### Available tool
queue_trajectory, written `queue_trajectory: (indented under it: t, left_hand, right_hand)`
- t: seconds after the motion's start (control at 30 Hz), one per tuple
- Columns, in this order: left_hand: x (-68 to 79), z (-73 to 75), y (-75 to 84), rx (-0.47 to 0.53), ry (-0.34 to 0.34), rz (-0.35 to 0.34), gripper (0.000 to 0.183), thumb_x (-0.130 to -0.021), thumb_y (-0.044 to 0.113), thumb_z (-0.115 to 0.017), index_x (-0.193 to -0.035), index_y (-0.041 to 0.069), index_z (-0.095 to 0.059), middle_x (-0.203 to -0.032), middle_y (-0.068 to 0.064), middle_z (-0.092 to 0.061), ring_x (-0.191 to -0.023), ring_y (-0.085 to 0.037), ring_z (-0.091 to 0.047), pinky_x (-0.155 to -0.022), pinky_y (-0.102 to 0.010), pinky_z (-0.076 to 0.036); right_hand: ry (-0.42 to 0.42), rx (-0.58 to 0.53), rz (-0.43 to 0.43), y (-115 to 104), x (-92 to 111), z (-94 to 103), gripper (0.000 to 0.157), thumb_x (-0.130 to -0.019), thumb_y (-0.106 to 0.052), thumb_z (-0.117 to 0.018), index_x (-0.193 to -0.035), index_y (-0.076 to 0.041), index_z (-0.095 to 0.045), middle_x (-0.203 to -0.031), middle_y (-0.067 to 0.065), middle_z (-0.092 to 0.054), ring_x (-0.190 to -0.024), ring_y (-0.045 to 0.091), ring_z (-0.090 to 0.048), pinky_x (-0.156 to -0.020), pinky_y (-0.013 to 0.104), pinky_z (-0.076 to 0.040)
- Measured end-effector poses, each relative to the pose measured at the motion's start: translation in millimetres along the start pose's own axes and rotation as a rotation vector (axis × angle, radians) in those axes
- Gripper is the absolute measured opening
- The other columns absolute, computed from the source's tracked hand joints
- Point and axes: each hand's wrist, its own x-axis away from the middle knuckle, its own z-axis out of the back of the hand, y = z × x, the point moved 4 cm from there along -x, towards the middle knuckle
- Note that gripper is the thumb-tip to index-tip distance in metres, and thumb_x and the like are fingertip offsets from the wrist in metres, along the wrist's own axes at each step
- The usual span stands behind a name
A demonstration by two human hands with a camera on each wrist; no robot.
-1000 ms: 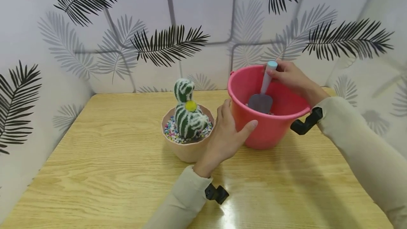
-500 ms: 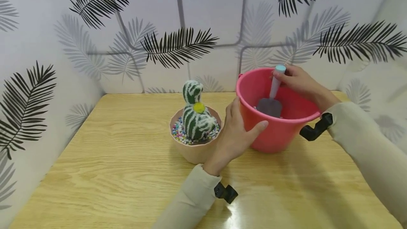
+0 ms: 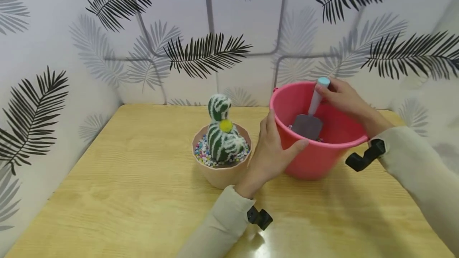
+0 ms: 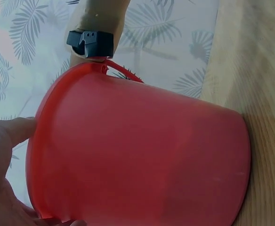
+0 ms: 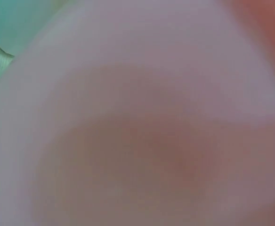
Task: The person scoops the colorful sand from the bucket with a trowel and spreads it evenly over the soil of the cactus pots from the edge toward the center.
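In the head view, I am observing the red plastic bucket [image 3: 312,168] standing on the wood-grain desk [image 3: 125,170], to the right of the peach flowerpot [image 3: 216,175]. The right hand [image 3: 344,96] is pinching the handle of the scoop [image 3: 307,126] near its pale-blue end. The handle is pointing upward, presumably to give the fingers access over the rim, while the grey blade is lying low inside the bucket. Small coloured pebbles [image 3: 320,140] are showing beside the blade. The left hand [image 3: 272,154] is resting against the near-left rim, its fingers extended and its thumb spread apart; I am judging this to be a brace against the bucket shifting. Beside that hand, the flowerpot is holding a striped decorative cactus [image 3: 224,140], with multicoloured pebbles surrounding its base, probably as support.

In the left wrist view, I am seeing the bucket's outer wall filling the centre, with the left fingers touching the rim. The bail handle [image 4: 128,73] is projecting on the far side, apparently out of the scoop's way. The base is sitting on the desk.

In the right wrist view, blur is covering nearly everything; I am unable to tell the grip from here.
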Motion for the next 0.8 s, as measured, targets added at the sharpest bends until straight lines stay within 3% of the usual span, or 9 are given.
queue_trajectory:
  t: [0.1, 0.27, 0.37, 0.57, 0.8]
  left_hand:
    - [-2.5, 0.8, -2.0, -0.009, 0.018, -0.002, 0.1, -0.083, 0.043, -0.069, -0.154, 0.014, -0.004, -0.151, -0.008, -0.025, -0.134, -0.022, -0.034, -0.104, -0.039, -0.043]
    - [-3.8, -3.3, -2.4, 0.019, 0.005, -0.008, 0.102, -0.082, 0.042, -0.071, -0.154, 0.017, -0.003, -0.151, -0.008, -0.024, -0.134, -0.022, -0.034, -0.103, -0.039, -0.043]
    - [-2.7, -5.0, -3.2, 0.018, 0.011, -0.021, 0.101, -0.083, 0.042, -0.07, -0.154, 0.017, -0.004, -0.151, -0.009, -0.025, -0.133, -0.022, -0.035, -0.103, -0.039, -0.043]
    - [-0.8, -3.3, -6.1, -0.006, 0.019, -0.036, 0.101, -0.082, 0.041, -0.071, -0.154, 0.015, -0.005, -0.151, -0.009, -0.025, -0.134, -0.022, -0.036, -0.107, -0.04, -0.04]
    - [-2.4, -0.1, -5.7, -0.013, 0.021, -0.048, 0.098, -0.083, 0.041, -0.07, -0.153, 0.018, -0.005, -0.15, -0.006, -0.027, -0.132, -0.021, -0.037, -0.104, -0.036, -0.043]
  right_hand:
    - [0.006, 0.049, -0.018, -1.4, 0.3, -1.9, 0.038, -0.1, -0.027, -0.048, -0.12, 0.006, -0.051, -0.107, 0.011, -0.059, -0.082, -0.01, -0.052, -0.073, 0.006, -0.044]
    - [0.053, 0.064, -0.031, 0.4, 4.5, 3.8, 0.042, -0.1, -0.03, -0.047, -0.125, 0.004, -0.049, -0.118, 0.021, -0.056, -0.085, -0.014, -0.05, -0.078, 0.005, -0.045]
    - [0.076, 0.033, -0.013, 1.1, 5.6, 4.4, 0.043, -0.1, -0.029, -0.048, -0.128, 0.003, -0.047, -0.122, 0.022, -0.054, -0.09, -0.013, -0.05, -0.084, 0.009, -0.048]
    - [0.137, 0.044, 0.052, -2.4, 7.7, 2.5, 0.041, -0.099, -0.026, -0.05, -0.127, 0.004, -0.051, -0.12, 0.022, -0.056, -0.095, -0.011, -0.05, -0.079, 0.005, -0.045]
    - [0.003, 0.086, 0.043, -6.0, 3.9, -4.1, 0.033, -0.099, -0.024, -0.05, -0.121, 0.001, -0.052, -0.117, 0.02, -0.058, -0.087, -0.013, -0.051, -0.077, 0.004, -0.041]
